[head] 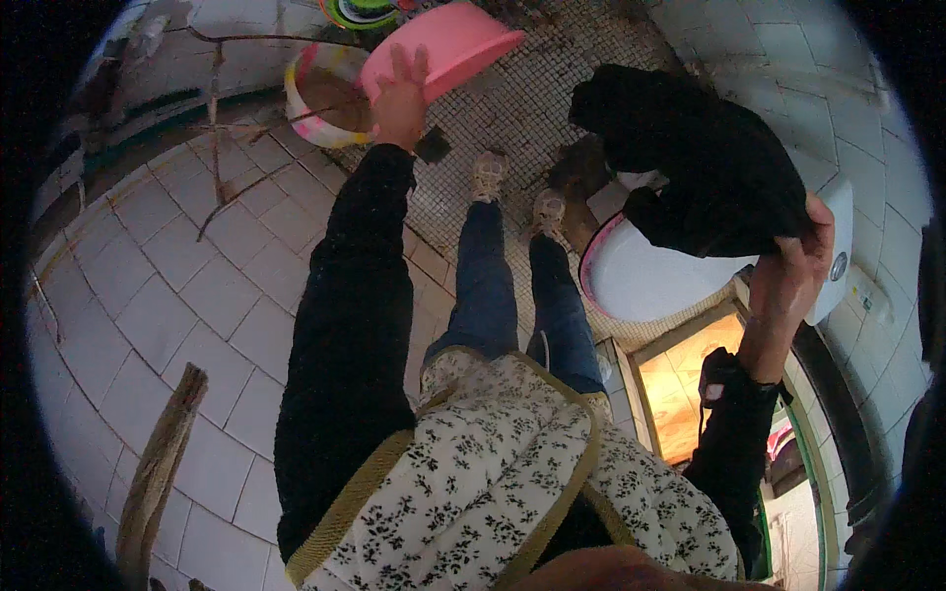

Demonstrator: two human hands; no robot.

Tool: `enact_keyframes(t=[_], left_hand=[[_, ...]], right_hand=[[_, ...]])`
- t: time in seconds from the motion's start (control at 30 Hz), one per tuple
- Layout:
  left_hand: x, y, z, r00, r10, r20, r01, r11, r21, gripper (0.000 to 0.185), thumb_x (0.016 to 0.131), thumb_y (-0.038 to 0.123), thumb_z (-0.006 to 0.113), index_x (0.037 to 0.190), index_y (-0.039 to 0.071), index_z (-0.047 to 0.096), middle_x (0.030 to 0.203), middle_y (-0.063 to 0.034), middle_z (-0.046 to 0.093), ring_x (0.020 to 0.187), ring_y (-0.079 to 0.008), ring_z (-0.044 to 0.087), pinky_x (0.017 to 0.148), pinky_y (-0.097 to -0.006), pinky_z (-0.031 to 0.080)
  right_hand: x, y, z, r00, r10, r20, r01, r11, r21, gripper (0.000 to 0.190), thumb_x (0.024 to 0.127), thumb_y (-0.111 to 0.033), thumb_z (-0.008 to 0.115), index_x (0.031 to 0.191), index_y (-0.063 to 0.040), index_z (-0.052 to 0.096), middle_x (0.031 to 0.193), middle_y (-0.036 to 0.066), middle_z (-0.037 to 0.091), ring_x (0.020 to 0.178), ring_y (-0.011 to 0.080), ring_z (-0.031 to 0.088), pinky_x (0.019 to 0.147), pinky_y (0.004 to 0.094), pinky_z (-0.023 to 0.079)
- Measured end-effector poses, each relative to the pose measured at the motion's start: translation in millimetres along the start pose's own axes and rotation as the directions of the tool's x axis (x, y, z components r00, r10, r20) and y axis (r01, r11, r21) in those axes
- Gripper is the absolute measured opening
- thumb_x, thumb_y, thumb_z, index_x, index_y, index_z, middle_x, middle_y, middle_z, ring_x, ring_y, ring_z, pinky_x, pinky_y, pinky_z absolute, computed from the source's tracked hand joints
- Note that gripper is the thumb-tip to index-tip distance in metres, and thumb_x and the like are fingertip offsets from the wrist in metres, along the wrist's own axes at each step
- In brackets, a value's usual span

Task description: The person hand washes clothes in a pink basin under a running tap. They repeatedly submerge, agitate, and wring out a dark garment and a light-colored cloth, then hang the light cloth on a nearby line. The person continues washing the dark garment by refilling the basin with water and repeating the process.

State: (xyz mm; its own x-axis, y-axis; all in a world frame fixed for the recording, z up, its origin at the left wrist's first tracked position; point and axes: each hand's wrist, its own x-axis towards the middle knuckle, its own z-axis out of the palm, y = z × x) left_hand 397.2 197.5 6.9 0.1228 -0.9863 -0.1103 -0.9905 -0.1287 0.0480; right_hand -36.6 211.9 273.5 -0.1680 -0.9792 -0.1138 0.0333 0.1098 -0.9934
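My left hand lies against the outer wall of a pink plastic basin, its fingers spread. The basin is tipped, its rim facing down and to the right. Whether my thumb grips the rim is hidden. Beside it stands a white, yellow and pink bucket, partly covered by the basin. On the right, my right hand is shut on a bunched black garment, which hangs above a white toilet with a pink-edged lid.
A rusty metal rack stands left of the bucket. A weathered wooden pole rises at lower left. Green-rimmed basins show at the top edge. The floor has small mosaic tiles. A lit doorway opens at lower right.
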Motion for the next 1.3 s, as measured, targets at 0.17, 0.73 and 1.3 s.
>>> enact_keyframes(t=[0.17, 0.73, 1.3], left_hand=[[17.1, 15.4, -15.5, 0.985, 0.142, -0.093, -0.141, 0.99, 0.026, 0.074, 0.08, 0.003, 0.052, 0.145, 0.026, 0.026, 0.152, -0.0165, 0.019, 0.103, -0.0482, 0.052, 0.075, -0.0523, 0.052], [5.8, 46.0, 26.3, 0.978, -0.141, -0.151, 0.063, 0.901, -0.43, 0.066, 0.081, 0.011, 0.054, 0.142, 0.013, 0.032, 0.14, -0.0234, 0.035, 0.107, -0.0425, 0.052, 0.081, -0.0492, 0.047], [-74.6, 134.3, -41.0, 0.879, -0.177, 0.443, 0.254, -0.614, -0.748, 0.029, 0.076, 0.01, 0.058, 0.104, 0.007, 0.051, 0.091, -0.0053, 0.054, 0.076, -0.0225, 0.056, 0.062, -0.0366, 0.05]], right_hand=[[-9.5, -3.2, 5.8, 0.999, -0.027, 0.042, 0.028, 1.0, -0.009, 0.04, 0.07, 0.008, 0.056, 0.11, 0.005, 0.053, 0.111, 0.014, 0.058, 0.104, 0.0212, 0.056, 0.095, 0.0326, 0.042], [-7.1, -70.6, 62.7, 0.941, -0.265, 0.209, 0.227, 0.955, 0.189, 0.039, 0.067, 0.004, 0.06, 0.106, 0.004, 0.055, 0.107, 0.013, 0.059, 0.099, 0.0207, 0.057, 0.093, 0.0325, 0.043], [14.4, -59.7, 145.7, 0.679, -0.514, 0.524, 0.21, 0.82, 0.532, 0.034, 0.072, 0.016, 0.049, 0.102, 0.002, 0.057, 0.097, 0.007, 0.062, 0.093, 0.0156, 0.059, 0.085, 0.0264, 0.046]])
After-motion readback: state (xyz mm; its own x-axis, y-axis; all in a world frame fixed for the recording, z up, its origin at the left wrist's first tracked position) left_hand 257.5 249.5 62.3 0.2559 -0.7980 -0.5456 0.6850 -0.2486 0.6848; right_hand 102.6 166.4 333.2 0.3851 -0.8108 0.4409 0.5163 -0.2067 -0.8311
